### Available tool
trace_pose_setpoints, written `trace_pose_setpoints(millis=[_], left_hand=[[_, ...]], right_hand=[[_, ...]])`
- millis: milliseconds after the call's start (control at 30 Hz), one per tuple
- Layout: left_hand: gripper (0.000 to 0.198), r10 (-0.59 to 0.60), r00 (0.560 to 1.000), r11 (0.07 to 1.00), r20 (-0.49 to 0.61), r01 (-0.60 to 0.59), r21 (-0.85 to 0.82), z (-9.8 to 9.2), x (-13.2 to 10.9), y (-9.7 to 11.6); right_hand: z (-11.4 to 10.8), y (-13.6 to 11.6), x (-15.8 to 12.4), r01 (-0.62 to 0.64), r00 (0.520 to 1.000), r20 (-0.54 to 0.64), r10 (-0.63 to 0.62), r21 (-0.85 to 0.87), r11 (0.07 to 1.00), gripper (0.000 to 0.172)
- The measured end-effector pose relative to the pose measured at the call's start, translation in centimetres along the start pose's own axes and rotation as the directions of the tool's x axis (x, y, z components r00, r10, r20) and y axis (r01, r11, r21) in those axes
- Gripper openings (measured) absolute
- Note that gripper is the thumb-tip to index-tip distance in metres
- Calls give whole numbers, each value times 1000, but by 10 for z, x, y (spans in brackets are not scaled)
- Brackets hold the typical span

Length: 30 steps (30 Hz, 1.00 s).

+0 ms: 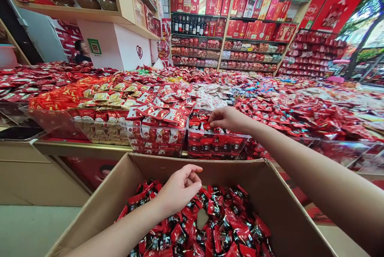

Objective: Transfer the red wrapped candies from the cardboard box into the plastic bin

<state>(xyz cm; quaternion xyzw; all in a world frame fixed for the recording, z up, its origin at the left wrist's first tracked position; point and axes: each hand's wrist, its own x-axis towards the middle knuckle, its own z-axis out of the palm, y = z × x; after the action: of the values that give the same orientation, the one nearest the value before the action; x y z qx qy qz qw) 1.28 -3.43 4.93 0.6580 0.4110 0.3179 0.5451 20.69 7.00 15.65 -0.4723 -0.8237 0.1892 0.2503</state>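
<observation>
Our left hand (183, 187) hangs over the open carton (271, 195), fingers loosely curled, thumb and forefinger apart; we see no sweet in it. Our right hand (228, 119) is over the clear tub (240, 137) just beyond the carton's far edge, its fingers bent down towards the red-and-black sweets (196, 117) there. Whether those fingers touch or pinch one, we cannot tell, since the hand hides what is under it.

The carton stands close against the front of the desk (90, 149), flaps out of the way, probably so that both hands can get at box and tub without a step. Inside, loose sweets (222, 243) lie jumbled; a bare brown patch (202, 219) among them suggests the layer is thin there. Their wrappers look like those in the tub, which we take as the reason the carton sits right before it.

In the tub the packets facing us stand in neat rows behind the see-through wall, with looser ones above, presumably to give a tidy front. The tub to its left follows the same plan: red-and-white packets (163, 103) heaped over ordered rows. Keeping each kind in its own tub likely stops the wrappers from mixing.
</observation>
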Motion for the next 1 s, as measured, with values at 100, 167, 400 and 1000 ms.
trace_pose_setpoints(millis=[100,167,400,1000], left_hand=[[28,-1,1000,1000,14,1,15,0,0,-2],[28,3,1000,1000,16,-4,21,0,0,-4],[27,9,999,1000,31,-10,26,-1,0,-6],[24,-52,994,991,98,39,127,1,-1,-11]], right_hand=[[3,3,3,-20,997,78,17,40,999,8],[5,6,5,-17,994,108,10,67,998,9],[8,10,10,-51,976,217,26,110,993,10],[2,-9,8,17,984,173,-34,98,995,4]])
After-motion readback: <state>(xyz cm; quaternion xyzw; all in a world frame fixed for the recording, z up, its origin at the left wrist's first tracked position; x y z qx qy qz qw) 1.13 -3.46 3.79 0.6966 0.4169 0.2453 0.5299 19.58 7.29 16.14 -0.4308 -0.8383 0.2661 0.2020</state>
